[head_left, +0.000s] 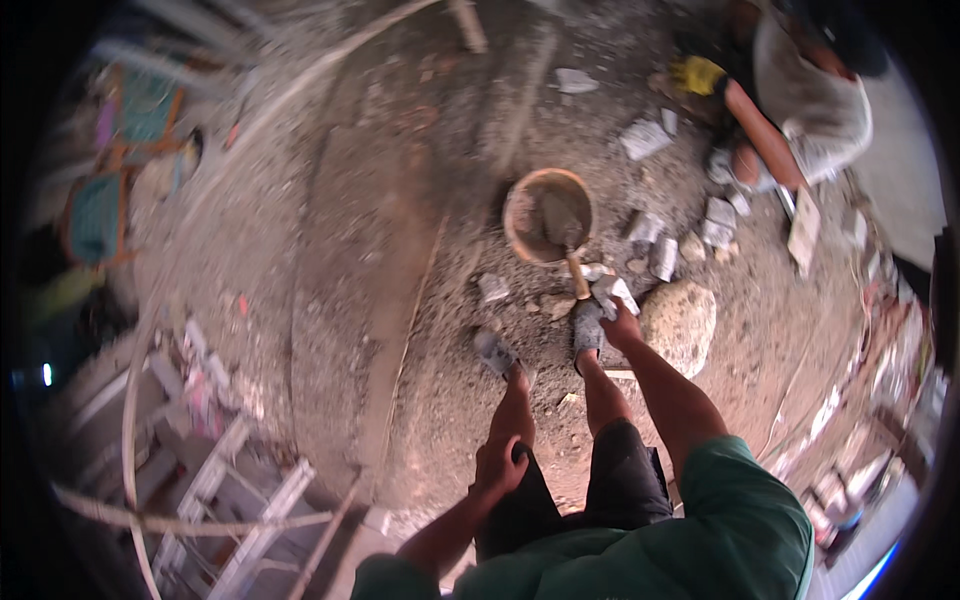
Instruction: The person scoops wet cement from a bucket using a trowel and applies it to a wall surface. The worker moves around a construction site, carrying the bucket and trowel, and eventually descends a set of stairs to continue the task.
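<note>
Underfoot, dusty brown ground, gritty and pebbled, scored by long thin lines. At the left edge, teal panels in orange-brown frames; at the lower left, pale slatted lumber. At the far right, a smooth grey wall behind a co-worker, bent low, in a pale shirt and a yellow glove.

Near the middle, a round bucket with an orange-tan rim, grey-brown and crusted inside — and in it a trowel, wooden handle lying over the near rim. Close by, broken pale blocks, angular and flat-faced; nearer, a big boulder, rough, rounded, buff.

Gripped in the right hand: a chipped whitish chunk, between trowel handle and boulder, just by the right shoe. Left hand at the left knee, fingers partly hidden — cannot tell whether closed.
</note>
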The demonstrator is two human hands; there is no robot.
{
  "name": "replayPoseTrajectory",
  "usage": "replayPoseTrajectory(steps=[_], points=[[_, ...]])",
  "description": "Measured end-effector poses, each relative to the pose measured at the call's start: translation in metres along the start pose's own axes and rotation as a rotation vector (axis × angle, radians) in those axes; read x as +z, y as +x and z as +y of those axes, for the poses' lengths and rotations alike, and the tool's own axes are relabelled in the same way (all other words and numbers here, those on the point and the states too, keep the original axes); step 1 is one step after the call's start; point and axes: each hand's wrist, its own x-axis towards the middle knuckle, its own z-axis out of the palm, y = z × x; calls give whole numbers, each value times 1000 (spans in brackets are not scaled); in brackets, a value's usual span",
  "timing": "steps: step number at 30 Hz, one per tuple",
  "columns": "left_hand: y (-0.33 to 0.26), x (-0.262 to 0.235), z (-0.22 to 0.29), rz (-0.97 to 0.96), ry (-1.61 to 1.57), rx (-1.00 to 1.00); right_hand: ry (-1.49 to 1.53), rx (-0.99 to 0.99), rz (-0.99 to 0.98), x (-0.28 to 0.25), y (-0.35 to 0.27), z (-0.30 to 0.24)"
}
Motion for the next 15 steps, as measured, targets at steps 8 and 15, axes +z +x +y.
replayPoseTrajectory(steps=[8,15], points=[[-25,38,0,-173,107,-141,-430,-175,-270,-95,-97,75],[-97,80,-10,-169,-345,-4,-717,-389,-170,-179,-60,31]])
